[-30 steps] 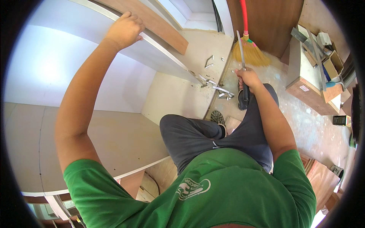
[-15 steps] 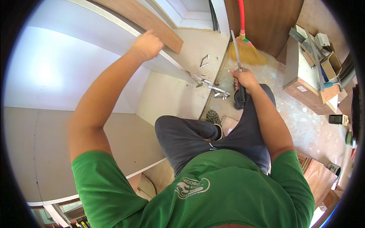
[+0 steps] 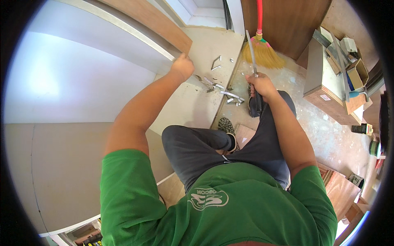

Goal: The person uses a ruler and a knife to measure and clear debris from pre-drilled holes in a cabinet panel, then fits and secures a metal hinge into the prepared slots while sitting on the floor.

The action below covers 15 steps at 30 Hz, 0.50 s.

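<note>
- At the board's corner, left hand (image 3: 182,67) fingers gripped the white board (image 3: 82,78)
- Right hand (image 3: 259,85) fingers clasped the metal strip (image 3: 251,51); steadying both firmly seemed advisable

long white-faced wooden panel with a brown wood-grain face (image 3: 135,37): runs diagonally from upper left, its near end gripped at the edge. thin grey metal strip (image 3: 251,51): held near upright, slightly tilted, lower end enclosed in a fist.
</note>
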Tool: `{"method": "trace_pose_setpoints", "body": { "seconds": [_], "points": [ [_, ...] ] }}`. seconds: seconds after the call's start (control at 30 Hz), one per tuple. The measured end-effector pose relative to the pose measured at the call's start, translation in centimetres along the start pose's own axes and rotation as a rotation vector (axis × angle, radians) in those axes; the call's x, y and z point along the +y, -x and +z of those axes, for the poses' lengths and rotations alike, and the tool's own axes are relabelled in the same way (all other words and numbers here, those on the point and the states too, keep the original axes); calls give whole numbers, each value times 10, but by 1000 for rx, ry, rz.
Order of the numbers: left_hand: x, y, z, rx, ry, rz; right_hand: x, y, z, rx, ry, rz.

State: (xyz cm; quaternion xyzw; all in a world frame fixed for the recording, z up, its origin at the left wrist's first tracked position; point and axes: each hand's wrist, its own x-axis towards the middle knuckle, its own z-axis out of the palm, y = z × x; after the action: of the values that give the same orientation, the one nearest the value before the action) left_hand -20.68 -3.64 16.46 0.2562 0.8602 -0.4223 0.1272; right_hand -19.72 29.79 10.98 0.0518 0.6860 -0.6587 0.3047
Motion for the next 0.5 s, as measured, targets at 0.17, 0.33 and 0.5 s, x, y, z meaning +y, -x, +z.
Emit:
{"method": "trace_pose_setpoints", "body": {
  "seconds": [0.17,0.33,0.5],
  "points": [
    [16,-11,22,13,15,-23,-3,2,5,1,-12,19],
    [23,-22,32,-30,101,-102,-5,2,6,10,3,33],
    [26,-38,24,-146,224,-263,-8,5,10,-5,-6,41]
  ]
}}
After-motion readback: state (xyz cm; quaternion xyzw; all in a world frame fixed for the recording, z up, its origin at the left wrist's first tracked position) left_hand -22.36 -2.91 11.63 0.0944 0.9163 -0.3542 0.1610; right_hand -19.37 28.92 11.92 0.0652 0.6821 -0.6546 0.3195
